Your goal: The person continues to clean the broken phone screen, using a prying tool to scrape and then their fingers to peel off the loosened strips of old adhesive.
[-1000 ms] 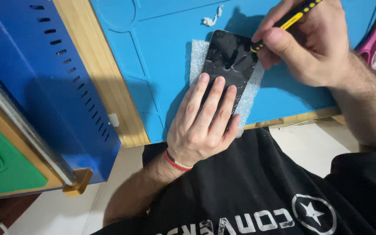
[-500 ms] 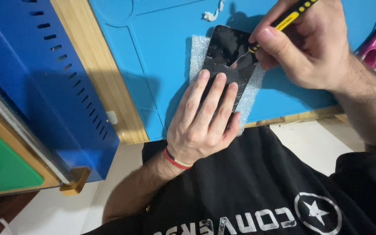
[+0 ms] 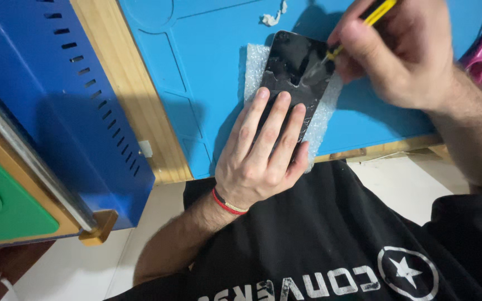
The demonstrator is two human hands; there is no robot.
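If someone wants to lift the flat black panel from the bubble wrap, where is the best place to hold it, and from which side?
Probably by its two long edges, coming from the near short end. The flat black panel lies flat on the white bubble wrap sheet, so its face gives no grip. The left hand presses its near half, and the right hand works a yellow-handled tool at its far right edge.

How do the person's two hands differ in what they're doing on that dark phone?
The left hand lies flat, fingers stretched out, palm pressing the dark phone; the right hand is curled in a pinch around a yellow-and-black tool. The left hand covers the phone's near end; the right hand works at its far end, only the tool tip touching. The left wrist wears a red band; the right shows none. Both are bare.
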